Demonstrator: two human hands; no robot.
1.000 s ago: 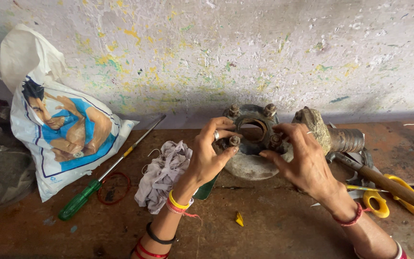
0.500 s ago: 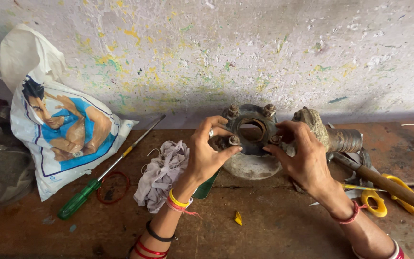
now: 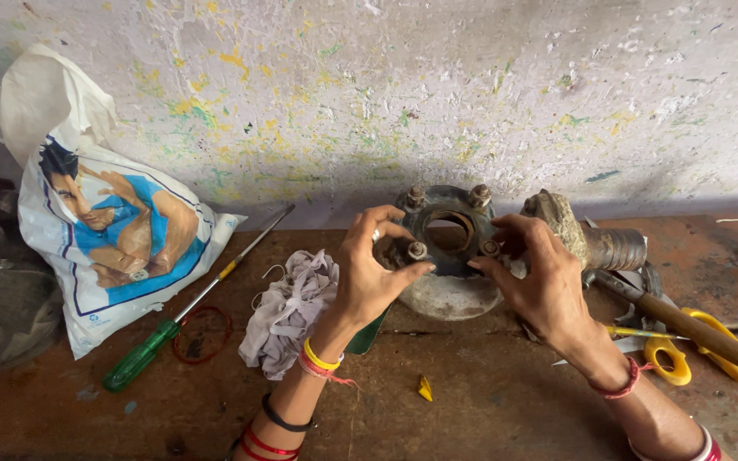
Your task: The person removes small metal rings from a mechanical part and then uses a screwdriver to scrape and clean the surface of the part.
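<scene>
Both hands pinch a rusty flange [image 3: 448, 232] at mid-bench [image 3: 489, 401], propped with its bored face toward us. The left hand [image 3: 367, 271] nips a lower bolt [image 3: 417, 250]; the right hand [image 3: 540, 277] nips another. Its shaft [image 3: 612, 248] runs off rightward.

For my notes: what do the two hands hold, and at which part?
Both hold the round metal flange: left hand at its left rim beside a bolt, right hand at its right rim.
</scene>
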